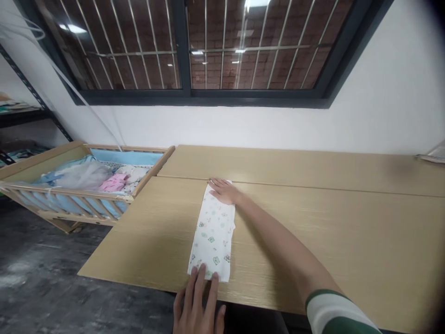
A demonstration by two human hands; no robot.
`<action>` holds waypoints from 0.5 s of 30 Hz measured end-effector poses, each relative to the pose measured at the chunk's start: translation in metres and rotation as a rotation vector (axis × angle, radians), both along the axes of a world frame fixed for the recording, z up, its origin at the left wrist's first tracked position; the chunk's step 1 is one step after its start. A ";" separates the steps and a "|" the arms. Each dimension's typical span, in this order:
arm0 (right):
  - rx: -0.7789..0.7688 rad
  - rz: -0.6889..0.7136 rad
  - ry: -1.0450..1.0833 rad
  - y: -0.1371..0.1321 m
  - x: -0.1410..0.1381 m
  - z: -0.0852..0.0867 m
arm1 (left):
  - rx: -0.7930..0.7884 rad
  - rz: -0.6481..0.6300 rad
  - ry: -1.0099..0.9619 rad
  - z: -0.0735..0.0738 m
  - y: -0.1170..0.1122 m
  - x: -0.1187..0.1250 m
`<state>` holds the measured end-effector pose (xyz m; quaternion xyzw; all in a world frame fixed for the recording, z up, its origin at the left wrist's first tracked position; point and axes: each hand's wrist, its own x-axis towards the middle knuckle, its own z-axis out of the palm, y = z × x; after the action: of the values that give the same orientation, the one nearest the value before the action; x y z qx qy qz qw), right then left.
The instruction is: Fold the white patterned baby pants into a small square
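Observation:
A long folded white cloth point(213, 232) with small green and brown prints lies flat on the wooden table point(146, 232), running from near the front edge towards the seam. My right hand point(224, 191) rests on its far end, fingers stretched out and pointing left. At the near end my left hand point(197, 301) is spread, its fingertips touching the cloth's front edge. Neither hand grips the cloth. A little corner of fabric sticks out along the cloth's right side.
To the left stands a wooden crib point(104, 195) with blue lining, holding a pink cloth point(114, 182) and other fabrics. Behind the table is a white wall with a barred window point(187, 95). A dark shelf point(24, 116) is at far left; a pale item point(433, 155) lies at far right.

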<state>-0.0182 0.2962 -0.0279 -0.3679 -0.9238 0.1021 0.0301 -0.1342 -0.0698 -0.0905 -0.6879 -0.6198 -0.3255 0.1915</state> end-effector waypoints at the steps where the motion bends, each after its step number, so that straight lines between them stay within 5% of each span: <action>1: 0.003 0.004 0.006 0.002 0.000 -0.001 | -0.003 0.000 -0.020 0.000 0.000 0.000; 15: 0.025 0.076 0.021 0.003 0.015 -0.007 | -0.067 -0.085 0.039 0.006 -0.007 0.012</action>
<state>-0.0031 0.2993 -0.0347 -0.3312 -0.9378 0.0954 0.0407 -0.1218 -0.0764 -0.0849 -0.7259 -0.5967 -0.2988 0.1666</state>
